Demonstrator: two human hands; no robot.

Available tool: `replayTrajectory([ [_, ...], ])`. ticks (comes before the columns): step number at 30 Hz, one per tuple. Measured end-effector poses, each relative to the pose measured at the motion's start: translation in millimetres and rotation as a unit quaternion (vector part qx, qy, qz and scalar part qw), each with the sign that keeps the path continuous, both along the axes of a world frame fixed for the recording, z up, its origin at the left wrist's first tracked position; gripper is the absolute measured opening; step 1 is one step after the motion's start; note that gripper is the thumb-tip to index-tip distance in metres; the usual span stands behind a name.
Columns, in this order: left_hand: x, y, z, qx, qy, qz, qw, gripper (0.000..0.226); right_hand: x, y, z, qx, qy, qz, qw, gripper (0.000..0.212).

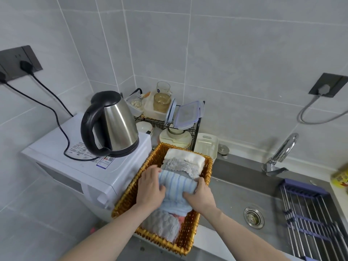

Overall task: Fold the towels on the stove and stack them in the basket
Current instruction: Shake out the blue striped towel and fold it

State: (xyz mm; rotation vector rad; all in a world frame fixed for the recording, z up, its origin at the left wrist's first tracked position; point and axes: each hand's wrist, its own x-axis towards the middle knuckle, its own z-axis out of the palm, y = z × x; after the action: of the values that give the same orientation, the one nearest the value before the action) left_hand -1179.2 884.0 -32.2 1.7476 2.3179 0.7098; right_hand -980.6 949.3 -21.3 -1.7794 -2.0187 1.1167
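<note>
Left fingers (160, 187) and right fingers (188, 194) curl round a blue towel (176, 187), gripping its two sides. It lies in the basket (190, 228), long way running front to back, over two grey towels (180, 165) and one white towel (185, 156).

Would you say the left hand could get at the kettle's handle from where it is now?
Probably yes. The left hand is gripping the blue striped towel in the basket, so it must let go first. The kettle stands on the white appliance to its left, handle facing outward, with nothing in between.
</note>
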Motion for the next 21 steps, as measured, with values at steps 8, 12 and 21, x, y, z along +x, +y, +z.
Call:
replayTrajectory([
  [8, 3.3, -7.6, -11.8, -0.050, 0.051, -0.149, 0.986, 0.038, 17.4, -6.0, -15.0, 0.214, -0.121, 0.192, 0.950, 0.049],
  [12, 8.2, 4.5, -19.0, -0.078, 0.049, -0.160, 0.983, 0.039, 17.0, -2.1, -17.8, 0.193, -0.177, 0.181, 0.948, 0.047],
  [21, 6.6, 16.6, -5.3, -0.105, 0.060, -0.155, 0.981, 0.036, 16.0, -0.6, -12.8, 0.173, -0.158, 0.148, 0.961, 0.052],
])
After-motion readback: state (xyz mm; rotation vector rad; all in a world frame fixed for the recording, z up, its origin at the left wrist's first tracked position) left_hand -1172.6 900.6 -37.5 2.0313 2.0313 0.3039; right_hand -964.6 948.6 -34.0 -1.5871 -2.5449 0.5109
